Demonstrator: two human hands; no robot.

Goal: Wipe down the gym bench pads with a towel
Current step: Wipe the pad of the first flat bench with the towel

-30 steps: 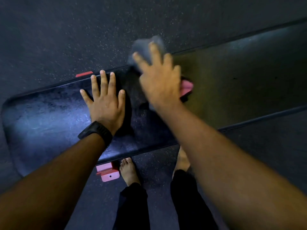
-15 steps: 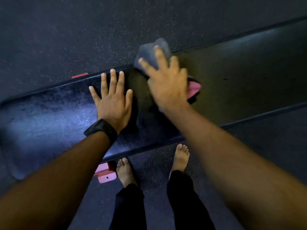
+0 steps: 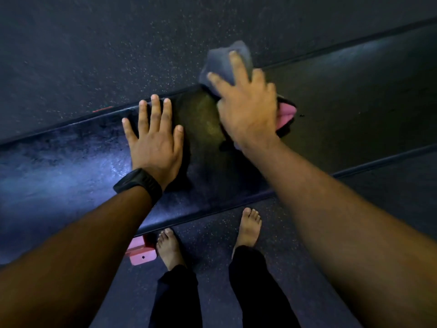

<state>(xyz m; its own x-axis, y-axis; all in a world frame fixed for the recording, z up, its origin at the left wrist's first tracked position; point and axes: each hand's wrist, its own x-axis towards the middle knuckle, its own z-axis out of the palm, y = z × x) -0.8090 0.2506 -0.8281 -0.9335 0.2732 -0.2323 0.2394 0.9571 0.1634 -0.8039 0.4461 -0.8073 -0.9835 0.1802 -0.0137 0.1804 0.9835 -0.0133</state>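
Head camera looks down for me on a long black bench pad (image 3: pixel 71 166) that runs slantwise across the speckled rubber floor (image 3: pixel 118 55). I see the left hand (image 3: pixel 155 140) lying flat on the pad near its middle, fingers straight and spread, fingertips close to the pad's far edge, holding nothing. A black wristwatch (image 3: pixel 139 183) sits on that wrist, over the pad. Just to the right along the pad, the right hand (image 3: pixel 248 110) presses palm-down on a grey towel (image 3: pixel 222 60), fingers splayed and straight rather than curled round it. The towel is bunched under the fingers and sticks out past the pad's far edge. A pink piece (image 3: pixel 286 113) shows at the right side of that hand, on the pad; I cannot tell whether it is cloth or something else. Below the pad's near edge a red frame foot (image 3: pixel 142 253) pokes out, with a bare left foot (image 3: pixel 169 247) just beside it and a bare right foot (image 3: pixel 250 229) further right, both on the floor. A small red tab (image 3: pixel 102 109) peeks out at the pad's far edge.
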